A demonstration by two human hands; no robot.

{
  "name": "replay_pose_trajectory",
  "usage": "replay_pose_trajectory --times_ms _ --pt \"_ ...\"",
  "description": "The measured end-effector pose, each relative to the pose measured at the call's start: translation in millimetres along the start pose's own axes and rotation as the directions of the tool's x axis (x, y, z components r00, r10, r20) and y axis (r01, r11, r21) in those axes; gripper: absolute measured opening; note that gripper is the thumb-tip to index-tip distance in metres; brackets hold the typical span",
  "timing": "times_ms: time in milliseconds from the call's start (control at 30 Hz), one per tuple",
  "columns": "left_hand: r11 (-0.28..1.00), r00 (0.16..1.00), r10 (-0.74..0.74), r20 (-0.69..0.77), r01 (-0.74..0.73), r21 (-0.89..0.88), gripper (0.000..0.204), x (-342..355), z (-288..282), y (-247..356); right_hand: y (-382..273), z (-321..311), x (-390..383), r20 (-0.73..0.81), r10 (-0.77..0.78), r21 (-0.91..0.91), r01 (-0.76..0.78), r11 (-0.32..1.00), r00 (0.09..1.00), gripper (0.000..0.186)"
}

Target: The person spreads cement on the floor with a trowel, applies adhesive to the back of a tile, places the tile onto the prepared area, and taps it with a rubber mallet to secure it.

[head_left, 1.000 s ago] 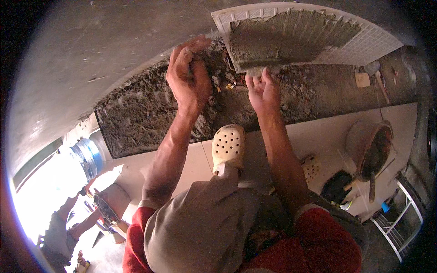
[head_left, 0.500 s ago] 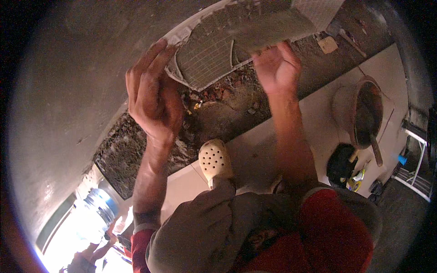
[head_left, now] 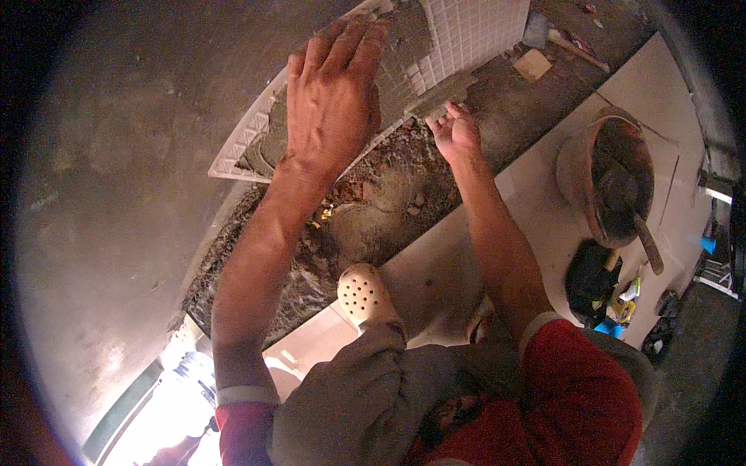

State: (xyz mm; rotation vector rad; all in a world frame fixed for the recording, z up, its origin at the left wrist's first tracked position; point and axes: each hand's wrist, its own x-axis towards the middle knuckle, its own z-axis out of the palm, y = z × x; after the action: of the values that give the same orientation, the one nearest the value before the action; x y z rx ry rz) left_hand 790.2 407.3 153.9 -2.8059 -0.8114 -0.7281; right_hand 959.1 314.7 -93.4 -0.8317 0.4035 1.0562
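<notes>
A large tile [head_left: 474,35] is tilted against the grey plaster wall, its ribbed grid back toward me and partly coated with wet grey mortar [head_left: 408,70]. My left hand [head_left: 334,101] reaches across the tile, fingers bent at its upper edge; the fingertips are partly hidden. At the lower edge my right hand [head_left: 457,136] is palm up, its curled fingers gripping the rim from below. The tile's left corner [head_left: 225,167] sticks out past my left wrist. Beneath it lies a strip of rough dirt and rubble [head_left: 373,194].
On the light tiled floor [head_left: 528,202] to the right stands a bucket [head_left: 575,179] with a handled tool [head_left: 649,245] in it. A black bag-like item [head_left: 590,279] lies nearby. A hammer-like tool [head_left: 575,50] lies far right. My beige clog [head_left: 361,295] is at the dirt's edge.
The tile has turned, showing more of its bare grid and pushing its left corner further left along the wall. My left hand has moved up and right; my right hand has shifted slightly lower.
</notes>
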Motion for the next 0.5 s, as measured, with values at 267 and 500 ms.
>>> replay_pose_trajectory --times_ms 267,500 --pt "0.999 0.999 -0.051 0.011 0.051 -0.001 0.063 19 8 -1 -20 72 -31 0.087 -0.155 -0.292 0.174 0.941 0.984 0.049" --pt "0.998 0.998 -0.047 0.039 0.048 -0.033 0.067 22 0 -8 -73 169 -61 0.391 -0.329 -0.171 0.42 0.891 0.859 0.039"
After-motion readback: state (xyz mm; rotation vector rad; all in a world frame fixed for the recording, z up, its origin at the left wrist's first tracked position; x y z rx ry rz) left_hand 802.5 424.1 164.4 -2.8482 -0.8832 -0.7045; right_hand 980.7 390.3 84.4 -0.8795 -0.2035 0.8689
